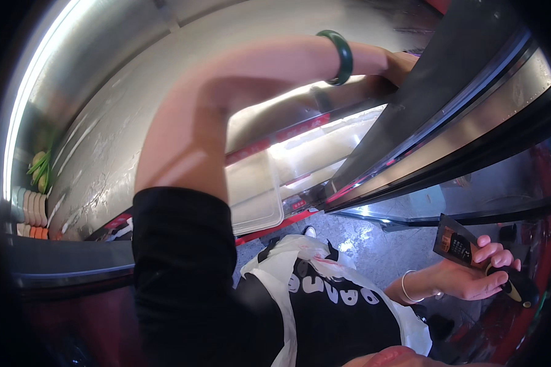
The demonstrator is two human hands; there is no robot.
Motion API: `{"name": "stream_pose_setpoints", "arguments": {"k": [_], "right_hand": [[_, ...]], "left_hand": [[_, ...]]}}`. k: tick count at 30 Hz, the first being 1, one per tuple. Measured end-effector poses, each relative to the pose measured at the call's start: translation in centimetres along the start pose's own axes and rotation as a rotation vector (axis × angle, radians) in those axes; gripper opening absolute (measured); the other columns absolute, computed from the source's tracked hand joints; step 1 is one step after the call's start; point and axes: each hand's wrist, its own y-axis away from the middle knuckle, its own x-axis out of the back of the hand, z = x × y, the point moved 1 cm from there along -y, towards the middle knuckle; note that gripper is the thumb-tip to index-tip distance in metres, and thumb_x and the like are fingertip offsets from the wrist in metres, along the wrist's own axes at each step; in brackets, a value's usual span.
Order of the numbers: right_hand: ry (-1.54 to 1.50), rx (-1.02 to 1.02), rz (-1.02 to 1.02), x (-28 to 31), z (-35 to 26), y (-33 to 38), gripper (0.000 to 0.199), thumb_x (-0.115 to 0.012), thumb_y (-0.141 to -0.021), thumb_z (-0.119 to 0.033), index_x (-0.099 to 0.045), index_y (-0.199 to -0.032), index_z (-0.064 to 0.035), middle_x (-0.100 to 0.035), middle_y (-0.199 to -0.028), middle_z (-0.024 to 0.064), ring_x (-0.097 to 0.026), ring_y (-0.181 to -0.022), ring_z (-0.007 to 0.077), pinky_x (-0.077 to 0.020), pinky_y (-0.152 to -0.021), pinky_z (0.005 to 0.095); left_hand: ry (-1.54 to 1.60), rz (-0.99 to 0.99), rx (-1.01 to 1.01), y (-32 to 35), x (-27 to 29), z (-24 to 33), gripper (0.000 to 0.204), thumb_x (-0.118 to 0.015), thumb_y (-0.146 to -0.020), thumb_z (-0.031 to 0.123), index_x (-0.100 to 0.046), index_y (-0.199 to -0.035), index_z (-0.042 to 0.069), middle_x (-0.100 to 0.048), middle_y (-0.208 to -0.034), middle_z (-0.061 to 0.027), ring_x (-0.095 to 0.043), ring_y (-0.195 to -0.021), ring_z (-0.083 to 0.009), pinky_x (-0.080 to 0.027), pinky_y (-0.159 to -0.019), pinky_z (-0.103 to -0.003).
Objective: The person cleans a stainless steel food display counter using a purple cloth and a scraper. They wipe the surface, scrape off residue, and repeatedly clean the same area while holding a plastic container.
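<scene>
Pale-streaked steel worktop (104, 159) lies left of the left hand (402, 67), its grip hidden; the right hand (480, 275) firmly clasps a dark scraper-like tool (456, 244), seemingly unused.

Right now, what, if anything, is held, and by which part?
The right hand holds what looks like a scraper by its black handle. The left hand is partly hidden; its hold can't be told.

Tilted scraper (452, 225), flat dark blade, partly orange label (456, 243), black-and-yellow handle (521, 290), in the right grip (477, 276)
</scene>
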Motion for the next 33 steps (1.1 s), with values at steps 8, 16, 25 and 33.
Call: {"name": "stream_pose_setpoints", "arguments": {"k": [8,16,25,33], "right_hand": [[-0.304,-0.202,-0.009,-1.0,0.6,1.2,0.037,-0.050,-0.096,-0.029,-0.039,-0.117,-0.0012,-0.040,-0.075,0.0025,-0.040,-0.052,0.0102,-0.0416,-0.052,0.0266],[-0.380,-0.302,-0.144,-0.9,2.0,1.8,0.036,-0.051,-0.096,-0.026,-0.039,-0.120,-0.0019,-0.044,-0.076,0.0036,-0.040,-0.050,0.0115,-0.0408,-0.050,0.0276],[-0.585,-0.365,-0.360,-5.9,3.4,4.1,0.035,-0.047,-0.097,-0.020,-0.037,-0.124,0.0002,-0.043,-0.074,0.0047,-0.041,-0.049,0.0136,-0.0473,-0.050,0.0309],[-0.922,-0.076,-0.670,-13.2,1.7,6.0,0.019,-0.050,-0.096,-0.022,-0.040,-0.085,-0.0106,-0.043,-0.065,0.0025,-0.042,-0.051,0.0092,-0.0521,-0.059,0.0307]], "left_hand": [[-0.679,0.076,-0.081,16.7,-0.3,6.0,0.053,-0.048,-0.095,0.025,-0.034,-0.142,0.004,-0.034,-0.148,-0.0151,-0.030,-0.138,-0.0311,-0.024,-0.114,-0.042],[-0.804,0.266,0.844,28.9,9.9,2.0,0.043,-0.032,-0.100,0.021,-0.037,-0.140,0.007,-0.037,-0.144,-0.0162,-0.031,-0.137,-0.0301,-0.026,-0.115,-0.042],[-0.794,0.173,0.269,20.8,0.0,5.5,0.057,-0.033,-0.101,0.037,-0.029,-0.143,-0.001,-0.025,-0.150,-0.0209,-0.022,-0.141,-0.0330,-0.020,-0.115,-0.043],[-0.932,0.415,1.121,37.5,9.4,3.2,0.044,-0.042,-0.096,0.032,-0.048,-0.131,0.006,-0.048,-0.135,-0.0169,-0.044,-0.125,-0.0328,-0.036,-0.105,-0.043]]}}
